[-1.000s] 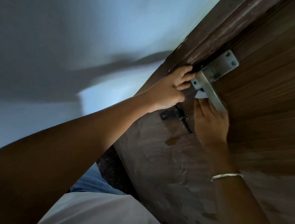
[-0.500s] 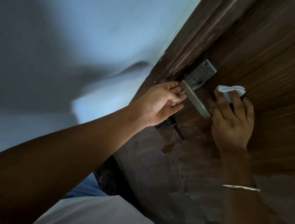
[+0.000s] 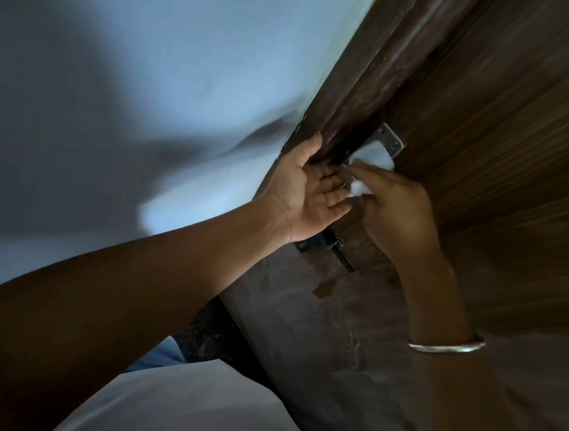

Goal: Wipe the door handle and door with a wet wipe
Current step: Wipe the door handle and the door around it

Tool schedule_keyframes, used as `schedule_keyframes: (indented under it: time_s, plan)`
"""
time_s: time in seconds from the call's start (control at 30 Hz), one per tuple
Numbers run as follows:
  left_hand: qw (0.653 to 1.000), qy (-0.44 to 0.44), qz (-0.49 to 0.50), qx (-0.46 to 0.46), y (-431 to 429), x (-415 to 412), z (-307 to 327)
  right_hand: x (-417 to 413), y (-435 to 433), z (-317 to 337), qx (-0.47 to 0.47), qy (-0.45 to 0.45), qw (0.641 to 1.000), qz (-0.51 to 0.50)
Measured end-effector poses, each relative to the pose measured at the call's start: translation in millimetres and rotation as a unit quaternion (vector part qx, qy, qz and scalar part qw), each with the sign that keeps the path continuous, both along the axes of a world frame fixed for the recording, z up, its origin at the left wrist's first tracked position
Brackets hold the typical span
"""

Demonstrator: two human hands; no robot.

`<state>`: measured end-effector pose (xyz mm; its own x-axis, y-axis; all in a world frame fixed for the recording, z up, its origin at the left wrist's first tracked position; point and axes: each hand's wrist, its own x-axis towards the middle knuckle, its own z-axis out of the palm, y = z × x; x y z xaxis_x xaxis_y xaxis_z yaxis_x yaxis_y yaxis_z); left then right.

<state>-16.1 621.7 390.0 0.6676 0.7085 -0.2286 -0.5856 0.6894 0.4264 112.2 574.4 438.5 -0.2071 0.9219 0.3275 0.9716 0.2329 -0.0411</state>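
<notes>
A dark brown wooden door [image 3: 510, 138] fills the right side. Its metal handle plate [image 3: 391, 141] sits near the door's edge, and the lever is mostly hidden behind my hands. My right hand [image 3: 397, 211] grips a white wet wipe [image 3: 372, 161] and presses it on the lower part of the plate and the lever's base. My left hand [image 3: 307, 190] is beside it, palm toward me with fingers spread, the thumb against the door's edge and the fingertips close to the lever.
A black latch bolt [image 3: 328, 245] is fixed on the door below the hands. A pale wall [image 3: 150, 83] lies to the left. The door's lower panel [image 3: 351, 341] looks worn and patchy. A silver bangle [image 3: 447, 346] is on my right wrist.
My right hand moved the wipe from the door panel right of the handle back onto the plate and lever. My left hand let go of the lever's end and spread its fingers.
</notes>
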Motion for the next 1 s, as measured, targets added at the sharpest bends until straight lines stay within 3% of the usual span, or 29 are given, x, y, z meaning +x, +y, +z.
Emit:
schedule_keyframes:
  time_s: [0.13, 0.23, 0.33, 0.43, 0.53, 0.63, 0.7, 0.8, 0.87, 0.93, 1.0]
  plan:
    - [1.0, -0.008, -0.011, -0.015, -2.1, 3.7, 6.3, -7.3, 5.4, -9.4, 0.011, -0.038, 0.998, -0.047]
    - [0.999, -0.024, -0.02, -0.033, 0.4, 1.3, 9.4, -28.4, 13.9, -16.5, -0.001, -0.036, 0.999, -0.014]
    - [0.998, -0.014, -0.039, -0.036, 6.8, -1.8, 11.4, -18.2, 2.7, -18.8, 0.049, -0.035, 0.997, 0.049]
    - [0.999, 0.024, -0.035, -0.029, 8.8, -0.6, 9.6, -3.8, -12.4, -19.5, 0.09, 0.0, 0.995, 0.032]
    - [0.998, 0.053, -0.026, -0.016, 8.9, 4.6, 8.6, -13.5, -3.7, -15.7, 0.055, 0.004, 0.997, -0.063]
    - [0.994, 0.108, 0.0, 0.008, 6.1, 7.0, 6.8, -21.7, -0.1, -15.4, 0.004, -0.01, 0.998, -0.059]
    - [0.984, 0.17, 0.027, 0.048, 0.5, 9.1, 8.8, -20.0, -5.8, -13.8, -0.026, 0.046, 0.996, -0.068]
    - [0.935, 0.298, 0.101, 0.167, -10.0, 12.1, 10.4, -17.1, -9.6, -11.9, 0.005, 0.157, 0.98, -0.12]
    - [0.856, 0.389, 0.155, 0.304, -15.8, 12.2, 11.2, -19.4, -2.9, -10.8, 0.033, 0.202, 0.966, -0.159]
    - [0.789, 0.429, 0.184, 0.4, -17.0, 10.9, 11.5, -22.8, 6.3, -9.4, 0.024, 0.192, 0.963, -0.189]
    - [0.766, 0.441, 0.208, 0.419, -11.5, 8.7, 10.2, -24.9, 13.2, -7.8, 0.02, 0.17, 0.966, -0.196]
